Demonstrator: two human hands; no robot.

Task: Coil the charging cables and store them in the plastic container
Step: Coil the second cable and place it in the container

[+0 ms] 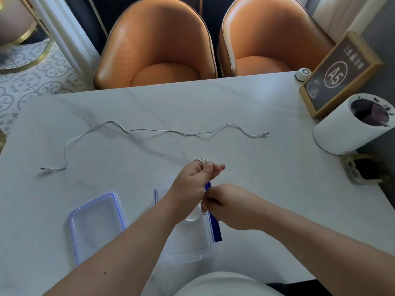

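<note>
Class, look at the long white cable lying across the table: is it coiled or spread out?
Spread out. The cable lies in one loose wavy line on the table, both plugs far apart, no loops.

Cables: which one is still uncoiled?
The long white cable stretched across the table's far middle, untouched. The other cable is wound around the left hand.

Restaurant or café: marble table (235,103), numbered A5 sign (337,75), call button (303,74), orange chairs (158,45).
</note>
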